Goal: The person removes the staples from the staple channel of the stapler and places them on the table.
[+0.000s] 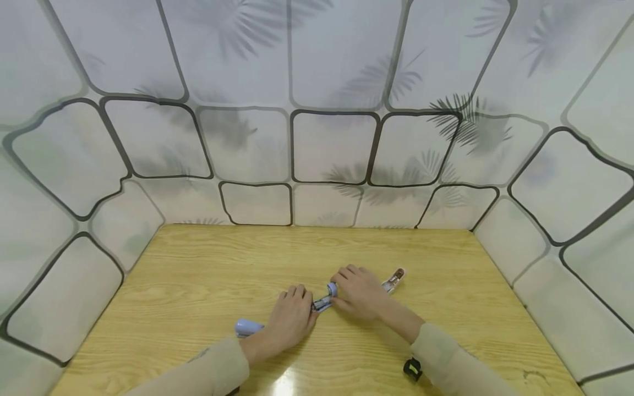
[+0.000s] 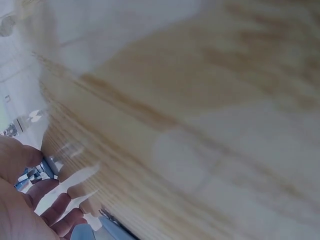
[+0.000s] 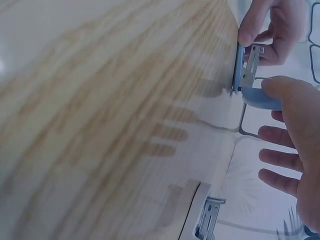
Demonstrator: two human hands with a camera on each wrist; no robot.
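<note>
A light blue stapler [image 1: 323,302] lies on the table between the two hands, its top cover swung up and the metal staple channel [image 3: 251,67] bared. My left hand [image 1: 292,316] grips one end of its base between thumb and fingers. At the other end, my right hand [image 1: 360,291] holds the raised cover [image 3: 261,98] with the thumb on it; in the right wrist view the other fingers are spread. Behind the left wrist lies a second blue stapler [image 1: 247,327], partly hidden. Beyond the right hand is a pale stapler [image 1: 393,279] with a brownish end, also showing its metal channel.
The wooden table [image 1: 223,264] meets a patterned fabric wall [image 1: 327,148] at the back and sides. A small black object [image 1: 412,368] with a yellow-green mark sits beside the right sleeve.
</note>
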